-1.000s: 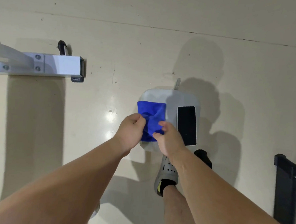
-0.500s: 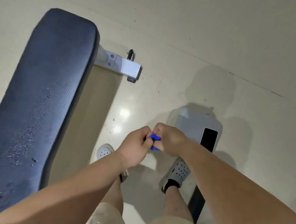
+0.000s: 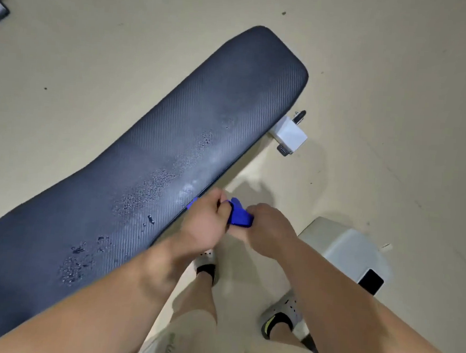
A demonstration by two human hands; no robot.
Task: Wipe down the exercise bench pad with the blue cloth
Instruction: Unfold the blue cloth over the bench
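The dark padded bench pad [image 3: 156, 154] runs diagonally from lower left to upper right, with water droplets and pale smears along its middle. My left hand [image 3: 205, 224] and my right hand [image 3: 268, 225] both grip the bunched blue cloth [image 3: 240, 216] just off the pad's near edge, above the floor. A small bit of blue sticks out past my left hand over the pad's rim. Most of the cloth is hidden inside my fists.
A white bench frame foot [image 3: 289, 137] juts out from under the pad at right. A pale grey stool [image 3: 342, 247] with a black phone [image 3: 370, 282] on it stands at right. My shoes [image 3: 283, 315] stand on the beige floor between bench and stool.
The view has swung left, bringing the whole bench pad into sight. Both hands lifted the cloth off the stool, bunched it, and carried it to the pad's near edge.
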